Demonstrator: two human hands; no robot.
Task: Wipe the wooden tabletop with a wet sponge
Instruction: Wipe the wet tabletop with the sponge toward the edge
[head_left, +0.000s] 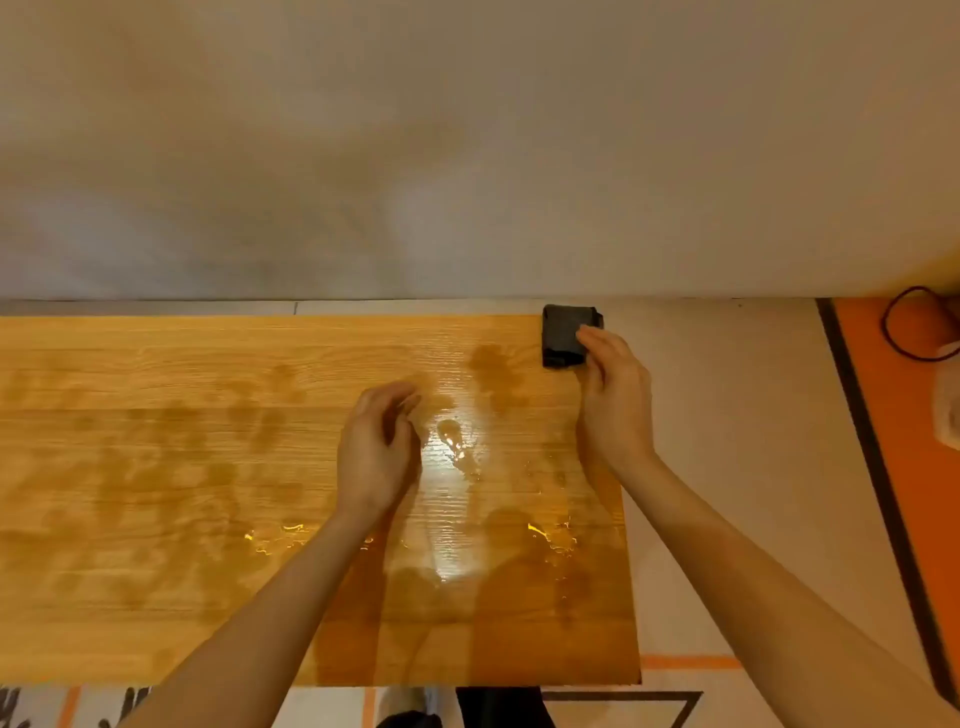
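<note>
The wooden tabletop (208, 467) fills the left and middle of the head view, with wet patches and small puddles near its right half. A dark sponge (563, 332) lies at the table's far right corner, partly over the edge. My right hand (615, 405) reaches to it, fingers nearly straight, fingertips touching the sponge's right side. My left hand (376, 452) hovers over the wet middle of the table, fingers loosely curled, holding nothing.
A pale wall runs along the table's far edge. To the right is light flooring with a dark stripe and an orange area (909, 467), where a black cable (904, 322) and a white object (948, 410) lie.
</note>
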